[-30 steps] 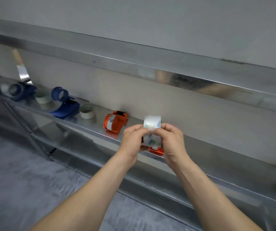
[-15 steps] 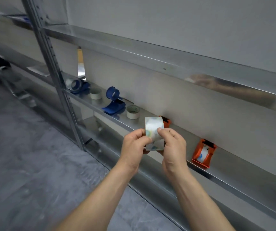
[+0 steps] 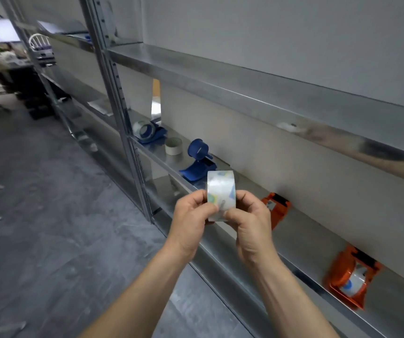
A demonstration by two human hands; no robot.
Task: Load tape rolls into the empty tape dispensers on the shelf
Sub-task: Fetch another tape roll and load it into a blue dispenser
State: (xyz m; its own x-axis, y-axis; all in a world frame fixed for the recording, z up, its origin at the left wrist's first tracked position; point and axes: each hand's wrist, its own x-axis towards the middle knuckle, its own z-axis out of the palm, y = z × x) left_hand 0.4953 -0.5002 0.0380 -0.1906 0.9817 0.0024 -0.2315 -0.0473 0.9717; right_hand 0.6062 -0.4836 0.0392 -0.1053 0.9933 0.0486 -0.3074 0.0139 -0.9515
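A clear tape roll (image 3: 221,189) with a printed core is held upright in front of the metal shelf (image 3: 301,237). My left hand (image 3: 191,220) pinches its left side and my right hand (image 3: 251,225) pinches its right side, thumbs on its face. Behind it stands an empty blue dispenser (image 3: 197,159). Farther left sits a blue dispenser (image 3: 148,132) with a roll in it, and a loose tape roll (image 3: 173,146) between them. An orange dispenser (image 3: 276,209) sits just right of my hands. Another orange dispenser (image 3: 351,276) holds a roll at the far right.
An upper shelf (image 3: 245,91) overhangs the row. A perforated steel upright (image 3: 120,103) stands left of the dispensers. The grey floor (image 3: 49,215) stretches left, with dark furniture (image 3: 20,79) and a white chair (image 3: 38,42) far back.
The view has swung left along the shelf, so more dispensers show. Both hands have carried the tape roll leftward, away from the orange dispensers and in front of the empty blue one.
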